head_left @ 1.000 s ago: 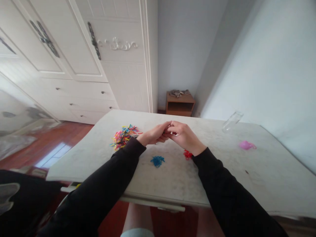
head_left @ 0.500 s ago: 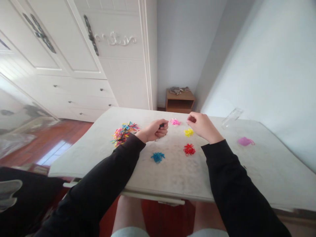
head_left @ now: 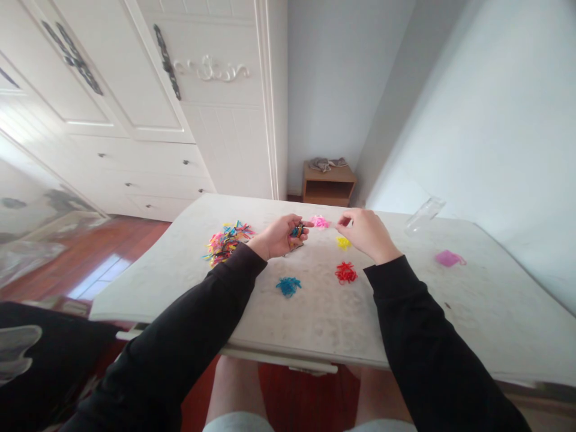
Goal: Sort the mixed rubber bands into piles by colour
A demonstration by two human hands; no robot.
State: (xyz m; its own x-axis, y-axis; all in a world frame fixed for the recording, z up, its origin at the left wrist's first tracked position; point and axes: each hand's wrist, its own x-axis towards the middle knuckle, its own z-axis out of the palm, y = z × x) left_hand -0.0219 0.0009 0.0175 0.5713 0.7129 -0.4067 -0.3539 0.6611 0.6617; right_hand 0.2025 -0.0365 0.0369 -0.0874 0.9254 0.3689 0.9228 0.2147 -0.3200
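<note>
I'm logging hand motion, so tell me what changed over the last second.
The right hand moved rightward, away from the left hand, which it was touching. The left hand has loosened from a fist, showing multicoloured bands in its grasp. Whether the right hand released anything is unclear. The blue pile and red pile stayed put.

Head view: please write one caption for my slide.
Left hand holding multicoloured bands, right hand near yellow pile and pink pile, with red pile and blue pile on white table.
</note>
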